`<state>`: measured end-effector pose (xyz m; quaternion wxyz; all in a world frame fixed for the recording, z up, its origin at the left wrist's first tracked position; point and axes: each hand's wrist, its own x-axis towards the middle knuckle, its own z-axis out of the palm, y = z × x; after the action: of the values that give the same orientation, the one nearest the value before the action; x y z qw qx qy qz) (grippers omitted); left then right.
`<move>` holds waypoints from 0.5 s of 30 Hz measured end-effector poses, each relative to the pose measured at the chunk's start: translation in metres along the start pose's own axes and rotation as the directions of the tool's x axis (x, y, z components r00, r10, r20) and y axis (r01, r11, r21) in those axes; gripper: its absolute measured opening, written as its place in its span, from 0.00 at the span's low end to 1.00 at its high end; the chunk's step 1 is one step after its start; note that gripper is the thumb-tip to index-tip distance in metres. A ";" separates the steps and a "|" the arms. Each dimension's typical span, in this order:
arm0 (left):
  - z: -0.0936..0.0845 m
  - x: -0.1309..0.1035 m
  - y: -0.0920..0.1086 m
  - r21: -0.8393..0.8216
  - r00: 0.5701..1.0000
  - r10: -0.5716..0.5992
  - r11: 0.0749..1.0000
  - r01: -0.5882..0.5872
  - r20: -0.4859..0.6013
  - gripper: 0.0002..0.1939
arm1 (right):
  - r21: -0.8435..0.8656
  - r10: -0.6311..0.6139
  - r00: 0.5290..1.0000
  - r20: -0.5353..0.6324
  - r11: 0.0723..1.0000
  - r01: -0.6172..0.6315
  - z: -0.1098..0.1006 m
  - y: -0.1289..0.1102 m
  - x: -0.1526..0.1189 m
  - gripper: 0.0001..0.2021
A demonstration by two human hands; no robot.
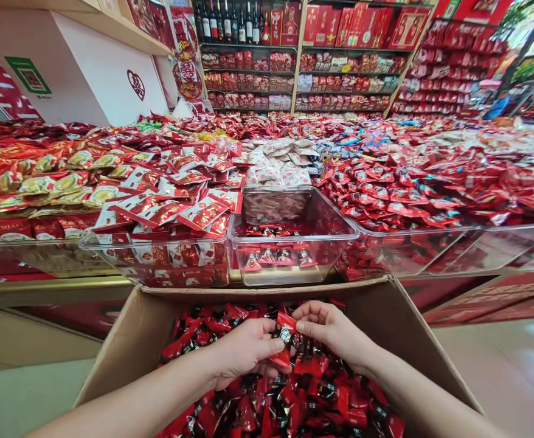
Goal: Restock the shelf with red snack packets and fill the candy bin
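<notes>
A red and black wrapped candy (285,330) is held between both hands above an open cardboard box (408,328). My left hand (249,350) pinches its left side, thumb on top. The fingertips of my right hand (328,328) close on its upper right edge. Beneath the hands, the box holds a heap of similar red and black wrapped candies (267,401). Just beyond the box, a clear plastic bin (294,255) has a low layer of the same kind of candy at its bottom.
Left of that bin, white and red packets (171,207) pile above the rim of another. Red packets (395,191) fill bins on the right. Shelves (294,79) with bottles and red boxes stand behind, and tiled floor (499,353) shows at right.
</notes>
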<state>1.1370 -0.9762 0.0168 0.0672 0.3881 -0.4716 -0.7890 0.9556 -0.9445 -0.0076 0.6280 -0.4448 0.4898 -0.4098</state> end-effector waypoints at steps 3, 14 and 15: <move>0.008 -0.002 0.004 -0.061 0.999 -0.018 0.998 0.016 -0.032 0.18 | -0.035 -0.016 0.997 0.079 0.999 0.019 0.001 0.000 -0.002 0.14; 0.023 -0.012 -0.001 -0.200 0.976 -0.118 0.976 0.081 -0.182 0.10 | -0.815 -0.452 0.808 0.377 0.253 0.522 0.027 -0.011 -0.027 0.12; 0.021 -0.015 0.001 -0.217 0.982 -0.114 0.973 0.079 -0.150 0.10 | -0.835 -0.469 0.789 0.397 0.173 0.522 0.029 -0.013 -0.029 0.08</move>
<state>1.1330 -0.9554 0.0306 0.1073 0.4641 -0.3591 -0.8026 0.9774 -0.9157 0.0153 0.1126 -0.8578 0.4435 -0.2342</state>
